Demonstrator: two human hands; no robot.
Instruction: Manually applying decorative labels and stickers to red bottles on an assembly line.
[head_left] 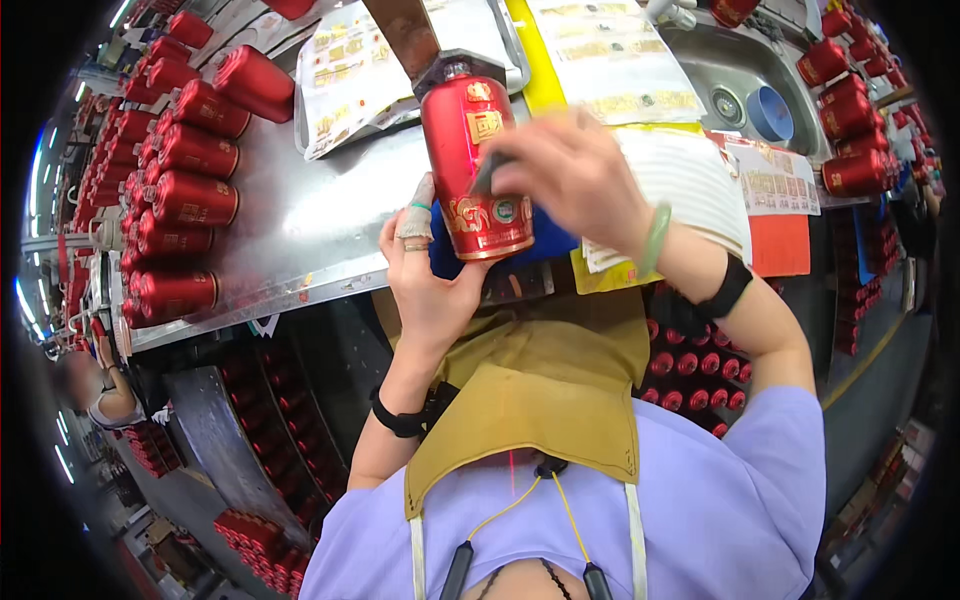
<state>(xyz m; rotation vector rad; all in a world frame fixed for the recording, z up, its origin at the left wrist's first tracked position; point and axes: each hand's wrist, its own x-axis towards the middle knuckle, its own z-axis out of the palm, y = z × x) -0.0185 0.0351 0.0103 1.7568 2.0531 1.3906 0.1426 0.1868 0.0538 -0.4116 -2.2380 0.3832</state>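
a steel bench (pixel 300 220) carries rows of red bottles lying to the left of the hands. between the hands a red bottle (pixel 475 170) stands upright, long axis vertical; the left hand (pixel 428 285) grips its base from below, the right hand (pixel 575 175) presses closed fingers on its front.

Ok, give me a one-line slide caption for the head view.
Left hand holds a red bottle upright while the right hand presses against its front.

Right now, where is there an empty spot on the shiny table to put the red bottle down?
The bare patch of metal table lies between the lying red bottles on the left and the held bottle. Behind, sticker sheets cover it; the far-right edge is crowded with more bottles.
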